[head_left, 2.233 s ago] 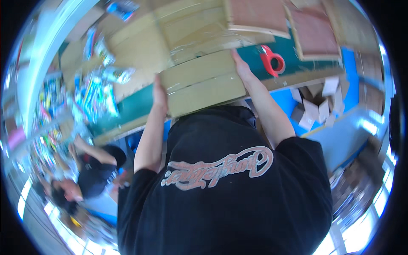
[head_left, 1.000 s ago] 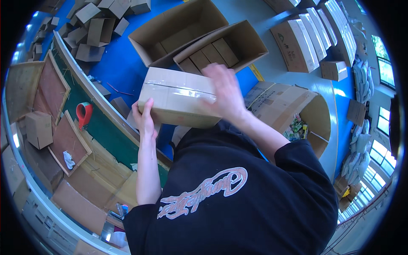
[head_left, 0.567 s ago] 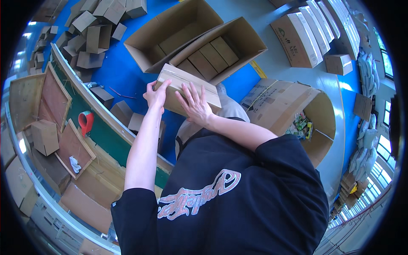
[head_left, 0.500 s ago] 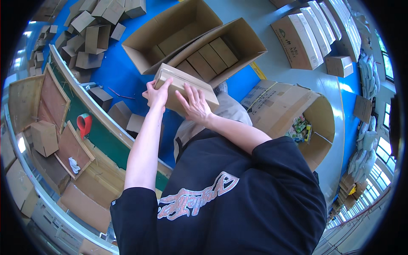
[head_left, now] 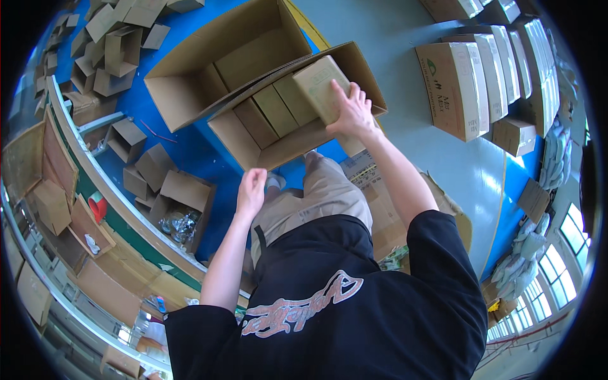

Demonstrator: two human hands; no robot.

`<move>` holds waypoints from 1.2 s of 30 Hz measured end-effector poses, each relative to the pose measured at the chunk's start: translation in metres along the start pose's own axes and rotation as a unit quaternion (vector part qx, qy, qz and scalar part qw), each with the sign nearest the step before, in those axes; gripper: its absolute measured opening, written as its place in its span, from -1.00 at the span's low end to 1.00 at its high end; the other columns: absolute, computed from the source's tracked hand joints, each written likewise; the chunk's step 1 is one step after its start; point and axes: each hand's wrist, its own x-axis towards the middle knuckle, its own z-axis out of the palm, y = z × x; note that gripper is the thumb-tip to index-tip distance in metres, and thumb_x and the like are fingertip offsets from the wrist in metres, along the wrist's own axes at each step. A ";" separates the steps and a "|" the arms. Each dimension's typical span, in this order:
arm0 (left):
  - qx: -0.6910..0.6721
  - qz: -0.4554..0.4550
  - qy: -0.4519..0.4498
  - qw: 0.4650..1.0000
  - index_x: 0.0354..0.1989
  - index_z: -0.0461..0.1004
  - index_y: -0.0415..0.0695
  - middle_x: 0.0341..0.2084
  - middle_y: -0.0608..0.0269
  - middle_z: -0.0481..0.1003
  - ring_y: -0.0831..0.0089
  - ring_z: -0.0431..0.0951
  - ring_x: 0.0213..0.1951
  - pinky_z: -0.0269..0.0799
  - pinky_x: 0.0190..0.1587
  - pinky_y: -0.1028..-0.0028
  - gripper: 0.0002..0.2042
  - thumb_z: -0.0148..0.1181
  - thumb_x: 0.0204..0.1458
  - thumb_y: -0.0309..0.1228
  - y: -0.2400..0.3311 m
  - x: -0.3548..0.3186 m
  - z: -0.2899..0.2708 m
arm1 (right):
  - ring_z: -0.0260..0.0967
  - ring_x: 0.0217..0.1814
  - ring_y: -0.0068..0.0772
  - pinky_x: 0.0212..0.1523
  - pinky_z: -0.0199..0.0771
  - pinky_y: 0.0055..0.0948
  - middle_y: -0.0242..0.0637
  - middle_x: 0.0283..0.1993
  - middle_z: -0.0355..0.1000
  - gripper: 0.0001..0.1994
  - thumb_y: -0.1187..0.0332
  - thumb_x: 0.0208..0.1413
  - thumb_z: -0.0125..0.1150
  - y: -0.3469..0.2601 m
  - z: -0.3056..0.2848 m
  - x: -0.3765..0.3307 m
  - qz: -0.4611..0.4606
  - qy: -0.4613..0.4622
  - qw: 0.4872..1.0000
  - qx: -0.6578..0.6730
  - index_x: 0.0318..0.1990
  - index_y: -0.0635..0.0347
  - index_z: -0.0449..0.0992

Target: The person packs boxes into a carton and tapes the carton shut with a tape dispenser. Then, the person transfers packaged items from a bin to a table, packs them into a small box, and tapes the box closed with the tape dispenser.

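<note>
My right hand (head_left: 356, 115) grips a small closed cardboard box (head_left: 320, 82), fingers spread over its upper face. That box is tilted over the right end of a large open carton (head_left: 244, 149), partly inside it. Within the carton, several similar small boxes (head_left: 274, 109) stand side by side along the far wall. Near the carton's front left corner, my left hand (head_left: 252, 187) hangs apart from everything with its fingers curled in and nothing visible in them.
A second large open carton (head_left: 168, 95) adjoins on the left. Loose small boxes (head_left: 120, 54) lie heaped at the far left. Along the left runs a green-topped bench (head_left: 126, 234) with a red tape dispenser (head_left: 97, 206). Stacked sealed cartons (head_left: 453, 88) stand at the right.
The small box has gone from both hands in front of me to the right end of the large carton, in my right hand alone. My left hand has let go and drawn back.
</note>
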 end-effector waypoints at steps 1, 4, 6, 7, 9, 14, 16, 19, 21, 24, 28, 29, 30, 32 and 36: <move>0.020 -0.010 -0.008 1.000 -0.13 0.49 -0.20 -0.32 0.27 0.47 0.55 0.44 -0.36 0.39 -0.26 0.52 -0.65 0.02 0.26 -0.12 0.007 -0.007 0.007 | 0.01 0.32 0.30 0.19 0.18 0.11 0.30 0.33 -0.05 0.22 0.14 -0.53 0.54 0.017 0.003 0.009 0.017 0.007 1.000 -0.014 0.45 -0.13 -0.05; 0.034 -0.040 -0.020 0.998 -0.14 0.49 -0.21 -0.27 0.16 0.49 0.43 0.51 -0.32 0.42 -0.21 0.44 -0.66 0.04 0.25 -0.14 0.014 -0.022 0.018 | -0.02 0.35 0.31 0.27 0.09 0.08 0.29 0.34 -0.07 0.20 0.16 -0.52 0.54 0.052 0.006 0.026 0.036 0.049 0.998 0.015 0.44 -0.15 -0.03; 0.029 -0.059 -0.021 0.998 -0.15 0.48 -0.22 -0.24 0.06 0.50 0.33 0.57 -0.29 0.44 -0.18 0.39 -0.67 0.04 0.25 -0.15 0.005 -0.030 0.020 | -0.03 0.35 0.31 0.29 0.05 0.07 0.28 0.34 -0.07 0.18 0.16 -0.51 0.54 0.054 0.005 0.038 0.046 0.061 0.997 0.031 0.43 -0.18 -0.02; 0.008 -0.085 -0.029 0.996 -0.14 0.48 -0.22 -0.24 0.07 0.52 0.33 0.57 -0.29 0.44 -0.18 0.39 -0.67 0.04 0.25 -0.16 -0.003 -0.033 0.022 | -0.04 0.35 0.31 0.31 0.02 0.06 0.27 0.34 -0.08 0.16 0.17 -0.50 0.54 0.053 0.004 0.043 0.060 0.079 0.994 0.046 0.42 -0.20 -0.01; -0.008 -0.124 -0.040 0.992 -0.13 0.47 -0.21 -0.26 0.11 0.54 0.37 0.56 -0.29 0.43 -0.18 0.41 -0.67 0.05 0.25 -0.16 -0.012 -0.040 0.025 | -0.06 0.36 0.31 0.32 0.00 0.06 0.25 0.34 -0.09 0.15 0.18 -0.49 0.53 0.050 0.003 0.047 0.028 0.096 0.994 0.038 0.42 -0.23 0.00; -0.016 -0.166 -0.040 0.985 -0.12 0.47 -0.21 -0.26 0.15 0.55 0.41 0.54 -0.29 0.42 -0.17 0.43 -0.68 0.05 0.24 -0.16 -0.021 -0.054 0.031 | -0.10 0.38 0.30 0.33 -0.03 0.07 0.23 0.35 -0.12 0.13 0.21 -0.47 0.52 0.077 0.021 0.055 -0.038 0.120 0.991 0.040 0.41 -0.30 -0.01; -0.020 -0.175 -0.036 0.984 -0.12 0.47 -0.20 -0.26 0.15 0.55 0.42 0.54 -0.29 0.42 -0.16 0.43 -0.68 0.05 0.24 -0.16 -0.025 -0.052 0.032 | -0.10 0.38 0.27 0.35 -0.04 0.09 0.17 0.37 -0.14 0.14 0.22 -0.49 0.54 0.091 0.032 0.045 -0.036 0.109 0.993 0.022 0.40 -0.28 0.02; -0.037 -0.189 -0.042 0.980 -0.11 0.47 -0.20 -0.26 0.13 0.55 0.42 0.54 -0.28 0.42 -0.15 0.43 -0.69 0.05 0.25 -0.17 -0.033 -0.058 0.035 | -0.11 0.39 0.28 0.36 -0.05 0.10 0.18 0.37 -0.15 0.14 0.23 -0.47 0.55 0.100 0.053 0.049 -0.009 0.117 0.993 0.029 0.41 -0.28 0.00; -0.027 -0.190 -0.048 0.980 -0.11 0.46 -0.20 -0.27 0.12 0.55 0.41 0.54 -0.28 0.42 -0.15 0.43 -0.69 0.05 0.25 -0.18 -0.039 -0.060 0.035 | -0.14 0.40 0.28 0.37 -0.06 0.09 0.19 0.37 -0.18 0.16 0.22 -0.46 0.56 0.108 0.066 0.063 0.033 0.131 0.990 0.043 0.42 -0.30 -0.04; -0.016 -0.203 -0.053 0.978 -0.11 0.46 -0.20 -0.29 0.12 0.55 0.39 0.55 -0.28 0.42 -0.15 0.42 -0.70 0.05 0.25 -0.18 -0.041 -0.053 0.036 | -0.17 0.41 0.27 0.38 -0.08 0.07 0.18 0.38 -0.19 0.16 0.22 -0.44 0.56 0.126 0.085 0.094 0.006 0.140 0.989 0.038 0.42 -0.31 -0.07; -0.046 -0.210 -0.037 0.976 -0.09 0.46 -0.21 -0.27 0.13 0.56 0.43 0.55 -0.25 0.43 -0.14 0.44 -0.71 0.06 0.25 -0.22 -0.050 -0.063 0.038 | -0.21 0.41 0.27 0.38 -0.11 0.10 0.15 0.37 -0.22 0.15 0.21 -0.42 0.57 0.142 0.131 0.100 0.031 0.147 0.988 0.030 0.42 -0.30 -0.07; -0.073 -0.233 -0.025 0.970 -0.09 0.46 -0.22 -0.27 0.14 0.56 0.44 0.55 -0.24 0.43 -0.13 0.46 -0.72 0.06 0.26 -0.24 -0.047 -0.067 0.038 | -0.21 0.41 0.28 0.37 -0.10 0.12 0.15 0.37 -0.23 0.14 0.22 -0.41 0.57 0.138 0.139 0.099 0.031 0.161 0.986 0.017 0.41 -0.29 -0.05; -0.100 -0.254 -0.013 0.962 -0.09 0.46 -0.24 -0.27 0.15 0.56 0.46 0.55 -0.23 0.44 -0.12 0.47 -0.73 0.06 0.26 -0.26 -0.044 -0.068 0.039 | -0.21 0.41 0.28 0.37 -0.10 0.12 0.15 0.37 -0.23 0.14 0.22 -0.41 0.57 0.139 0.143 0.099 0.035 0.155 0.987 0.019 0.41 -0.29 -0.05; -0.094 -0.288 -0.024 0.953 -0.09 0.46 -0.25 -0.27 0.17 0.56 0.48 0.55 -0.21 0.44 -0.09 0.49 -0.74 0.05 0.27 -0.28 -0.046 -0.075 0.040 | -0.22 0.41 0.28 0.36 -0.09 0.12 0.15 0.37 -0.24 0.13 0.24 -0.41 0.57 0.139 0.142 0.096 0.018 0.179 0.983 0.037 0.41 -0.28 -0.03; -0.119 -0.308 -0.038 0.943 -0.07 0.45 -0.25 -0.25 0.17 0.55 0.48 0.55 -0.20 0.45 -0.07 0.49 -0.74 0.06 0.27 -0.29 -0.064 -0.082 0.047 | -0.18 0.40 0.29 0.36 -0.10 0.11 0.21 0.38 -0.26 0.13 0.25 -0.39 0.55 0.137 0.124 0.099 0.001 0.156 0.987 0.044 0.43 -0.28 -0.05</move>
